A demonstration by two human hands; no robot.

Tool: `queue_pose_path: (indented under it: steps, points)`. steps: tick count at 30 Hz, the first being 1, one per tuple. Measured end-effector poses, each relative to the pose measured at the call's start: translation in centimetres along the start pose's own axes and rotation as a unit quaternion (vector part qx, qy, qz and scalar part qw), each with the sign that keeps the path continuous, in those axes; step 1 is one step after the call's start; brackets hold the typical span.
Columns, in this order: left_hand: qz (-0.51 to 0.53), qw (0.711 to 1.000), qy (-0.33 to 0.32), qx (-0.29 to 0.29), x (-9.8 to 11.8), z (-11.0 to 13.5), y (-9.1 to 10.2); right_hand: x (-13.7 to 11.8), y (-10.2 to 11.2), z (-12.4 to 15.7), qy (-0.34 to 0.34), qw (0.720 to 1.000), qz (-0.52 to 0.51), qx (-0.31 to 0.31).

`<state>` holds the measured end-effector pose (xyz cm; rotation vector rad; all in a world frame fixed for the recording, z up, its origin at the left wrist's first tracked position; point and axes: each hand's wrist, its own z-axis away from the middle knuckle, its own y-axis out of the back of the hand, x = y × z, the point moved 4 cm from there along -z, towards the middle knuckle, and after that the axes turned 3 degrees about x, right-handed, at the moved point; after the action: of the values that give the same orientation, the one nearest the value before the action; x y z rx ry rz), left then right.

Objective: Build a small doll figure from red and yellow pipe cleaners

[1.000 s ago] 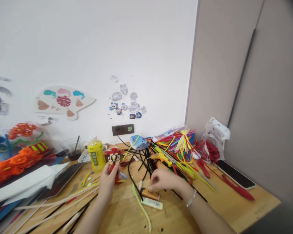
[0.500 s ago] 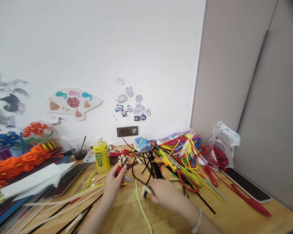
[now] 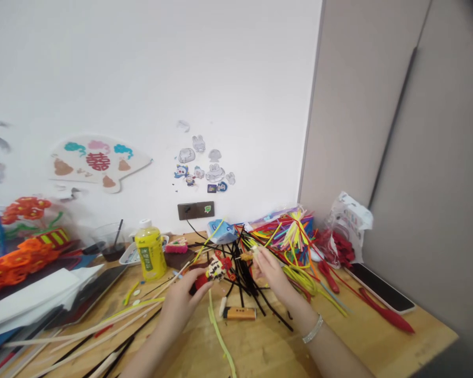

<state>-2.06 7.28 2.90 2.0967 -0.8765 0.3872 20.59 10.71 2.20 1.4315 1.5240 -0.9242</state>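
Small figure [image 3: 216,270] red, black-speckled white; pipe cleaners [image 3: 237,268] black.

Your left hand [image 3: 183,302] sits low at centre, with the fingers curled inward and the thumb uppermost. Your right hand [image 3: 270,274] is raised to the right of the left fingers, its thumb and fingertips [image 3: 260,260] drawn together in a pinch. Your left forearm [image 3: 152,349] and right forearm [image 3: 331,349] enter from the lower edge, converging toward the fingers. A bangle [image 3: 312,329] encircles your right wrist.
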Motion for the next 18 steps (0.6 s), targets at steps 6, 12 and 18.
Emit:
queue_pose_path:
  steps: [6, 12, 18]
  points:
    - [-0.068, 0.993, -0.099, 0.012, 0.7, 0.1, 0.2, 1.3, -2.1, 0.6, -0.053, 0.997, -0.05, -0.034]
    - [-0.106, 0.983, -0.149, 0.02, 1.5, 0.3, 0.2, 2.1, -3.2, 1.3, -0.08, 0.996, -0.041, -0.016]
    - [-0.132, 0.979, -0.154, 0.02, 1.5, 0.4, 0.2, 2.2, -3.4, 1.5, -0.107, 0.993, -0.04, -0.005]
